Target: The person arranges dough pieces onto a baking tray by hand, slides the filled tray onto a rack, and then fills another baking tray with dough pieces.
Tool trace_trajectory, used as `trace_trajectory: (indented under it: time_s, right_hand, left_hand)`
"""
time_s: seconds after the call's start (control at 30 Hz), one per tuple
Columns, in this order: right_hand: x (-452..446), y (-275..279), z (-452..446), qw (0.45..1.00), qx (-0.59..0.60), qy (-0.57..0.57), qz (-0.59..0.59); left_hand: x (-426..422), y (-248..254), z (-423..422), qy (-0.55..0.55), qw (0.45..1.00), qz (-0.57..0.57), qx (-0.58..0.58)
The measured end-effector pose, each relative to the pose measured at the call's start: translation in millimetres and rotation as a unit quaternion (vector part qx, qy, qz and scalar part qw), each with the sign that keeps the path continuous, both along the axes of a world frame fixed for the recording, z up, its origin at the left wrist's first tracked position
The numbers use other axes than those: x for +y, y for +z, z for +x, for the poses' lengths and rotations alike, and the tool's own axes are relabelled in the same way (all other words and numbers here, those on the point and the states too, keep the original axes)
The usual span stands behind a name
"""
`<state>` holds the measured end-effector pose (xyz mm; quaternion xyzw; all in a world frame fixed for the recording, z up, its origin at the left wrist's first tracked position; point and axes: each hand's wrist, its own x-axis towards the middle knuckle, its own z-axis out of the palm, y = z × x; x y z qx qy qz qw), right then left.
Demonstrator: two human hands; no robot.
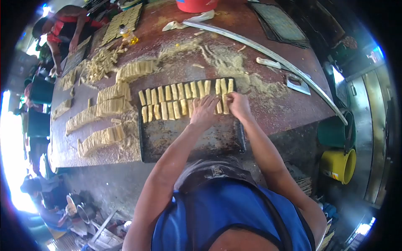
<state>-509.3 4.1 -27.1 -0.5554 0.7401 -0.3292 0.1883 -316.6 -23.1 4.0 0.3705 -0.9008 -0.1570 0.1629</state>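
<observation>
A dark baking tray [184, 144] lies at the table's near edge, with two rows of pale dough sticks [180, 91] laid side by side across its far half. My left hand [204, 111] rests over the lower row, fingers stretched out on the sticks and hiding several of them. At the tray's right side, my right hand [238, 105] has its fingers curled in a pinch at the last stick of the lower row. Its fingertips partly cover that stick. In the upper row, a gap shows between the sticks above my left hand.
Cut dough strips [102, 136] stand in rows left of the tray. Beyond it are a long pale strip [251, 42], a scraper with a handle [298, 85], a bottle [125, 32], a red basin [197, 5] and stacked trays [280, 23]. A person [67, 29] works at far left.
</observation>
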Motion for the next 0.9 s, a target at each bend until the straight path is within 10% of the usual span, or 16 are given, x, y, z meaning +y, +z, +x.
trace_trajectory:
  time_s: [0.27,0.33,0.47,0.63,0.73,0.9]
  right_hand:
    - [-17,41,54,0.999,0.007,0.027,0.018]
    - [-31,60,114,0.989,-0.141,0.022,-0.035]
    - [-73,62,262,0.841,-0.465,0.155,0.228]
    - [-109,64,437,0.888,0.039,0.305,0.341]
    - [-105,43,474,0.946,0.092,0.267,0.162]
    - [-130,20,459,0.935,0.047,0.262,0.233]
  left_hand:
    - [4,13,188,0.218,0.972,-0.049,0.076]
    - [0,11,246,0.282,0.955,-0.060,0.071]
    - [-41,23,367,0.359,0.932,-0.010,0.040]
    - [-89,44,440,0.330,0.925,0.109,-0.152]
    - [-103,31,442,0.287,0.922,0.159,-0.206]
    - [-105,12,445,0.249,0.946,0.131,-0.160]
